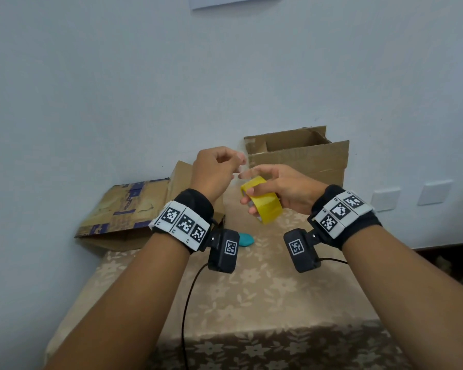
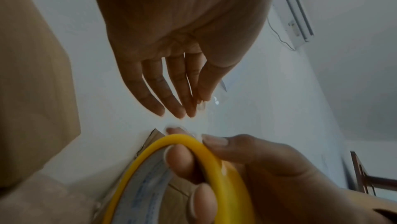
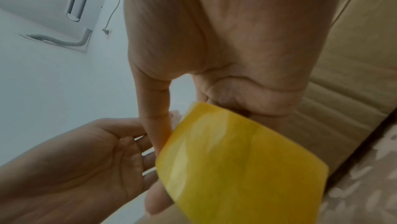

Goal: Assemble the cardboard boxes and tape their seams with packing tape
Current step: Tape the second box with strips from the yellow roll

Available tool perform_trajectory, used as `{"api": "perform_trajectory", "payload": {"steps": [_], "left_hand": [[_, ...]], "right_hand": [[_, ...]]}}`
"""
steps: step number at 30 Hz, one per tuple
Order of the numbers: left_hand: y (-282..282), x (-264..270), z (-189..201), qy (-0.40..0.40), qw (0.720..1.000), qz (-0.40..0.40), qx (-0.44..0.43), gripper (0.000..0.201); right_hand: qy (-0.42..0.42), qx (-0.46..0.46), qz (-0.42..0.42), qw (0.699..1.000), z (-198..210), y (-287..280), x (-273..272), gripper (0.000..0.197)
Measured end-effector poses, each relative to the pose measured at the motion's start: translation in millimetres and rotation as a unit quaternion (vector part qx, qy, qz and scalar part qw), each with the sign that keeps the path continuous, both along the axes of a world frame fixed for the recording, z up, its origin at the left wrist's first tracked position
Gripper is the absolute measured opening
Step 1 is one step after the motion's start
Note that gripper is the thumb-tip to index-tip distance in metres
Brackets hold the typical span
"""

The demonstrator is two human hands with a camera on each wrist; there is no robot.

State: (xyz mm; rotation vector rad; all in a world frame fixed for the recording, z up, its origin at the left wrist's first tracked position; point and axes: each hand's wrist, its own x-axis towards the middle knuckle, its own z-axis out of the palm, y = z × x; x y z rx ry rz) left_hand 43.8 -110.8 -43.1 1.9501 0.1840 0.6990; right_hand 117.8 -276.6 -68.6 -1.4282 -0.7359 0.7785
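Observation:
My right hand [image 1: 247, 189] grips a yellow roll of packing tape [image 1: 262, 200] in the air over the table, fingers through its core and thumb on the rim. In the right wrist view the tape roll [image 3: 236, 168] fills the lower middle, below my right hand [image 3: 214, 41]. My left hand [image 1: 237, 160] is just up and left of the roll, and its thumb and forefinger pinch the thin clear tape end [image 2: 217, 99] pulled off it. An open cardboard box [image 1: 297, 156] stands upright against the wall behind both hands. A flattened cardboard box [image 1: 123, 209] lies at the left.
A small teal object [image 1: 245, 239] lies on the floral tablecloth [image 1: 265, 289] under my wrists. A black cable [image 1: 190, 289] hangs from the left wrist camera. The wall [image 1: 145, 89] rises right behind the boxes. Wall sockets [image 1: 385, 200] sit at the right.

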Motion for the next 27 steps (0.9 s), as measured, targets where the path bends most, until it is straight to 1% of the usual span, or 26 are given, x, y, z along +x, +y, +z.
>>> {"api": "perform_trajectory", "payload": {"steps": [2,4,7,10,16,19,20,22,24,26,27], "left_hand": [[-1.0,2.3,-2.2,-0.005,1.000,0.003,0.013,0.020],[-2.6,4.0,-4.3,-0.002,1.000,0.003,0.004,0.022],[-4.3,6.1,-7.2,-0.002,1.000,0.001,-0.027,0.018],[-4.9,6.1,-8.8,-0.003,0.999,0.006,-0.034,0.016],[-1.4,10.1,-18.8,-0.016,0.999,0.038,-0.022,0.016],[-5.2,11.0,-22.7,-0.021,0.999,0.034,-0.004,0.020],[-6.3,10.8,-21.8,-0.020,0.999,0.033,-0.016,0.020],[-5.9,7.8,-13.8,-0.016,0.996,0.046,-0.070,0.019],[0.6,4.7,-3.8,-0.009,0.993,0.054,-0.100,0.016],[5.9,3.7,0.7,0.004,0.995,0.053,-0.085,0.013],[6.8,3.9,0.6,0.010,0.997,0.053,-0.063,0.011]], "right_hand": [[0.018,-0.004,-0.009,1.000,-4.4,2.1,1.3,0.041],[0.027,0.001,-0.013,1.000,-7.3,4.4,1.3,0.031],[0.028,0.016,-0.016,0.999,-9.9,7.9,-0.1,0.018],[0.024,0.032,-0.021,0.999,-12.2,9.6,0.3,0.012],[0.055,0.042,-0.004,0.998,-14.2,11.2,0.7,0.009],[0.074,0.037,0.012,0.996,-12.9,9.2,2.7,0.009],[0.072,0.026,0.021,0.997,-13.0,7.4,2.9,0.011],[0.052,-0.009,0.033,0.998,-14.4,5.7,-0.2,0.009],[0.050,-0.013,0.009,0.999,-18.6,3.9,-2.0,0.005],[0.039,0.006,-0.026,0.999,-21.2,2.2,1.1,0.007],[0.032,0.017,-0.035,0.999,-20.7,2.4,2.0,0.009]]}}
